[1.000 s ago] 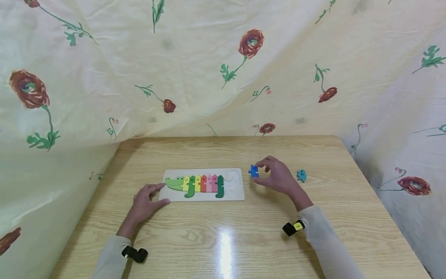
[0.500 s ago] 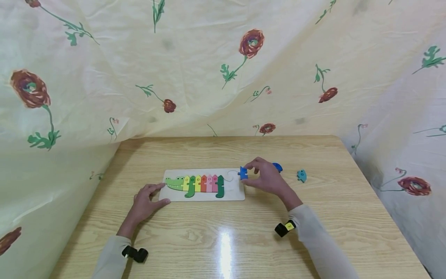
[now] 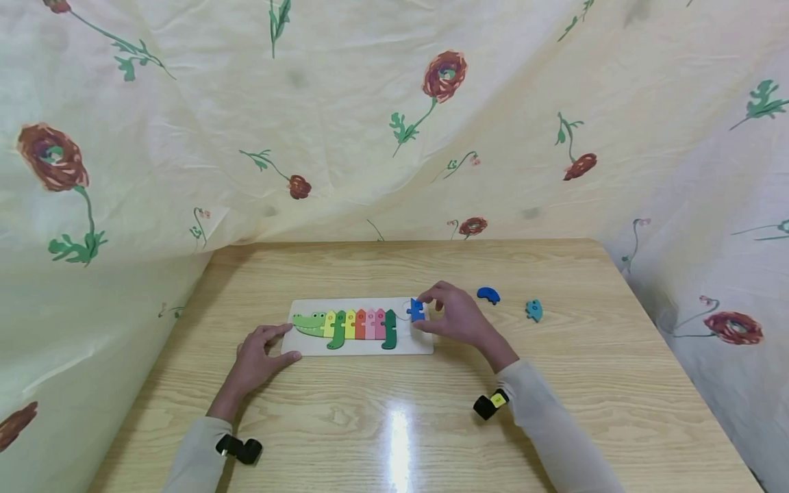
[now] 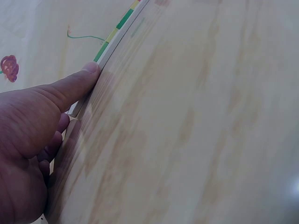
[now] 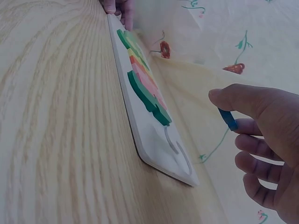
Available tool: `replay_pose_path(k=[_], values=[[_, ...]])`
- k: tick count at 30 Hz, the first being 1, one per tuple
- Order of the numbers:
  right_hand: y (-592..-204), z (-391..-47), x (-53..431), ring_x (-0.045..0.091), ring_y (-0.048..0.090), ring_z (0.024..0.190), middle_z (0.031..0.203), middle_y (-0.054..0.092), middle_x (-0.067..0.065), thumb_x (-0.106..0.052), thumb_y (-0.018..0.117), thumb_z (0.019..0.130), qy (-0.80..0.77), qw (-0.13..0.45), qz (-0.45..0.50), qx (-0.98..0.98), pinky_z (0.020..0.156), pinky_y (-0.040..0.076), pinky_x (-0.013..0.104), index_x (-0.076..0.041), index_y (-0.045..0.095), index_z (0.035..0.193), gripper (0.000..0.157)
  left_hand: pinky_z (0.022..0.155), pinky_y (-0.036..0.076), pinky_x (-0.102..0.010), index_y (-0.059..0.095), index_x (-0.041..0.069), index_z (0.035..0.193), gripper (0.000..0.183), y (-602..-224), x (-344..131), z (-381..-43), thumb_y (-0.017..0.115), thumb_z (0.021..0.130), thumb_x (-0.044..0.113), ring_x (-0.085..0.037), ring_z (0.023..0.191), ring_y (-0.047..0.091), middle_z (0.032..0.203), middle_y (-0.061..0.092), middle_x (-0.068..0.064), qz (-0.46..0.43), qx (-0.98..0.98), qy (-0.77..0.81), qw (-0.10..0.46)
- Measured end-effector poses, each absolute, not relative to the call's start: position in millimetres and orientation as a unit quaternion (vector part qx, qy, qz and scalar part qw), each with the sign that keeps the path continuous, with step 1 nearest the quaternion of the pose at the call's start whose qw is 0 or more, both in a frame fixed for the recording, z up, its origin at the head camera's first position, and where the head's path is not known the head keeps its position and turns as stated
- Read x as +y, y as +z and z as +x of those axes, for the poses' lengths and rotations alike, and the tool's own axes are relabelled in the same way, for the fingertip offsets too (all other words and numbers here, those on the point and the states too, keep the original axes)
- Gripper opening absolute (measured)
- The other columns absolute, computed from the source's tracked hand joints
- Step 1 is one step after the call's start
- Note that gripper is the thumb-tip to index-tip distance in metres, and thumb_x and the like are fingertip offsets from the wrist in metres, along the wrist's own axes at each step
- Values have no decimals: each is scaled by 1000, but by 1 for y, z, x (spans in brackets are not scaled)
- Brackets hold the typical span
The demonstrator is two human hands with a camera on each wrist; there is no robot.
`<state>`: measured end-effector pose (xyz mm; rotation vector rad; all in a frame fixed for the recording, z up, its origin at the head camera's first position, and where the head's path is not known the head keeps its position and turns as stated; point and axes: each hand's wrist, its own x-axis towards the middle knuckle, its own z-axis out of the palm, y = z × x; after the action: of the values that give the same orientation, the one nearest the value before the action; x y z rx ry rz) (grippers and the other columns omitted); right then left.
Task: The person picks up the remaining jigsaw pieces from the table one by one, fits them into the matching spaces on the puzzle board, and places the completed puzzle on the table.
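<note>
Wood-grained worktop [image 3: 327,411] holds a puzzle board [image 3: 360,348]; the left grip [image 3: 254,356], spread, touches its left end, the right grip [image 3: 457,316] pinches a blue piece [image 3: 416,311] over its right end. Beyond: teal piece [image 3: 534,311], navy piece [image 3: 488,294], floral cloth [image 3: 364,137].

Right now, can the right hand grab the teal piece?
Probably not as is: the right hand pinches a blue piece over the board. Once freed, likely yes; nothing covers the teal piece.
</note>
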<state>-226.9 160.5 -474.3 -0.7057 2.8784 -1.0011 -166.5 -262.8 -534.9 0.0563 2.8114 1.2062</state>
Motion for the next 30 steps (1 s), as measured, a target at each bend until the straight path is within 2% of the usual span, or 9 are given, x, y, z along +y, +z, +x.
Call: replay_pose_path(k=[12,30], values=[[-480,-227,144,19,57,91,111,65,0,-38,87,81,-312,34,-210,926,73,49,31,-14,75,117,45,96,24,-52,55,12,147,76,-536,-263,-167,82,85,46,-39,128,50,137,55,-18,15,920,389,42],[-492,-230,133,18,56,90,108,65,-1,-36,89,80,-317,57,-195,926,76,49,31,-14,76,114,43,97,23,-53,57,11,146,74,-537,-265,-168,84,85,41,-39,127,50,134,56,-17,21,918,394,32]])
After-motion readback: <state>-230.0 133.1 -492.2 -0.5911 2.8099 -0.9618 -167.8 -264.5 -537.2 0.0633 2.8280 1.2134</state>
